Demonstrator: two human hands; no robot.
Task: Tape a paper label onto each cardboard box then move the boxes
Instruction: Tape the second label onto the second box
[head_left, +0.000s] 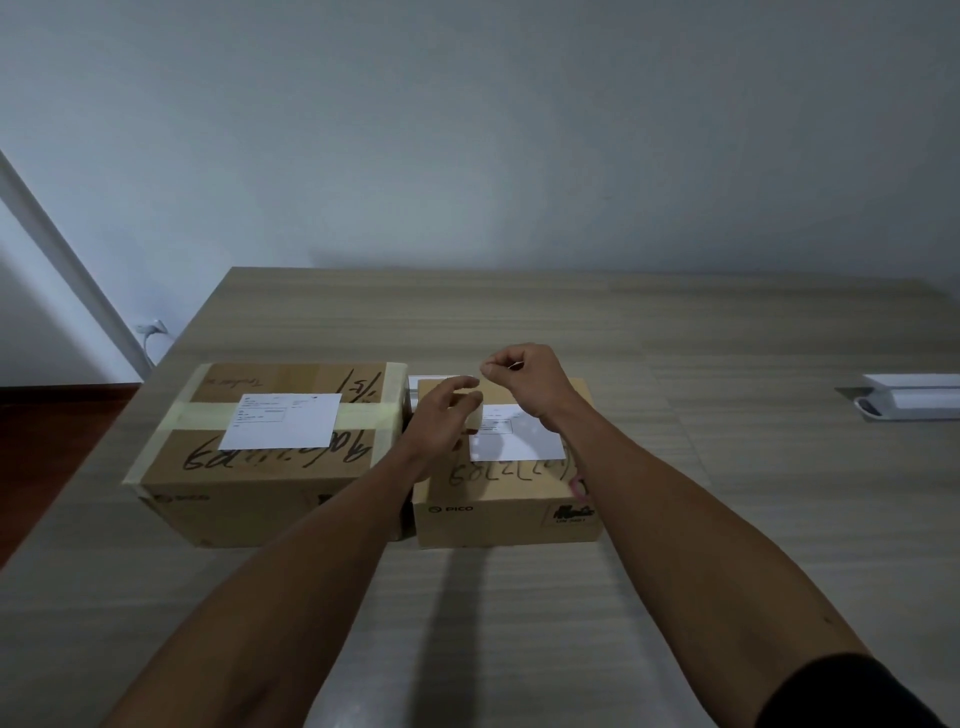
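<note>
We see two cardboard boxes side by side on the pale wood surface (675, 597), almost touching. The larger box (270, 457) on the left carries a white paper label (283, 421) laid across a band of pale tape (374, 415) on its top. The smaller box (506, 499) on the right has its own label (519, 439) lying on top. Both our hands hover over this smaller box. Our left hand (441, 415) has its fingers loosely curved just above the label's left edge, with nothing clearly gripped. Our right hand (524, 376) is raised, thumb and forefinger pinched together, perhaps on a thin strip of clear tape, though we cannot make it out. A white object (909, 397) rests well apart at the far right
</note>
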